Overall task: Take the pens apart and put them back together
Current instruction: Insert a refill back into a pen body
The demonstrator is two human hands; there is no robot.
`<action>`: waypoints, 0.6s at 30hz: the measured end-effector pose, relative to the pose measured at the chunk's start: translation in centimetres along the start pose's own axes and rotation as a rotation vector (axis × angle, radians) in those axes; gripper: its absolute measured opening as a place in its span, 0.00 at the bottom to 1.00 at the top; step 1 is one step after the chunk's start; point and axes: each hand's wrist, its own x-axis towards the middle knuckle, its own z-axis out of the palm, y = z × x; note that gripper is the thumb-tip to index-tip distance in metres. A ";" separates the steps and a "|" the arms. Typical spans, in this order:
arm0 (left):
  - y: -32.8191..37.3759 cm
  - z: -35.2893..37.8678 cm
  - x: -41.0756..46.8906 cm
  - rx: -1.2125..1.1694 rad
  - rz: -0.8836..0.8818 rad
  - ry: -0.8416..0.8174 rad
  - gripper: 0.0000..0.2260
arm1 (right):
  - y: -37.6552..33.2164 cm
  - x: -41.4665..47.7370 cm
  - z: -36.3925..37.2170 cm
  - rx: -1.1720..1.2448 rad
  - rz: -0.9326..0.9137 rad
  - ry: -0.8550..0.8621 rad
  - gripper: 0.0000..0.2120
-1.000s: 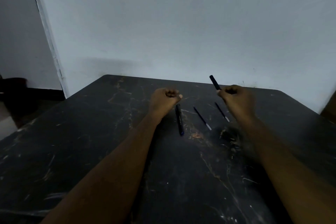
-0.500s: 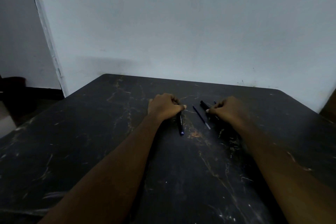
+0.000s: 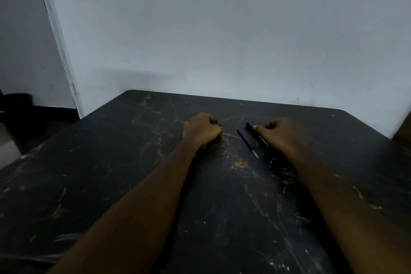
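Observation:
My left hand (image 3: 203, 130) is a closed fist on the black table (image 3: 111, 173). It covers a dark pen (image 3: 202, 146); only a short piece and a bluish tip show by the wrist. My right hand (image 3: 281, 134) is closed on a black pen barrel (image 3: 255, 133) with white print. The barrel lies low on the table, its far end sticking out toward the left. A thin blue refill (image 3: 247, 143) lies loose on the table between my hands, touching neither. A second refill seen earlier is hidden under my right hand.
The scratched table runs back to a white wall (image 3: 222, 40). A doorway and dark floor (image 3: 22, 107) lie at the left. A brown object (image 3: 403, 131) shows at the table's right edge.
My right hand has brought the black barrel down from the air to the table. My left hand has closed over the dark pen, whose near end has swung to the left.

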 end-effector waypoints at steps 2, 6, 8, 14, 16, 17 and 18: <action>0.1 -0.2 0.1 -0.220 -0.029 0.006 0.08 | -0.2 -0.1 0.1 0.057 -0.045 0.051 0.19; 0.6 -1.1 0.1 -0.698 -0.190 0.056 0.08 | -1.3 -0.2 0.9 0.140 -0.190 0.107 0.14; 0.7 -1.4 0.2 -0.801 -0.225 0.042 0.08 | -2.1 -0.4 1.6 0.229 -0.263 0.089 0.12; 1.1 -1.4 0.5 -1.046 -0.179 -0.011 0.08 | -3.3 -1.1 3.1 0.337 -0.341 0.010 0.21; 1.2 -1.4 0.5 -1.104 -0.165 -0.031 0.06 | -3.6 -1.2 3.2 0.349 -0.350 -0.030 0.22; 1.3 -1.3 0.5 -1.123 -0.163 -0.040 0.07 | -3.7 -1.2 3.3 0.356 -0.364 -0.043 0.21; 1.5 -1.3 0.5 -1.142 -0.164 -0.047 0.08 | -3.8 -1.3 3.3 0.363 -0.375 -0.052 0.20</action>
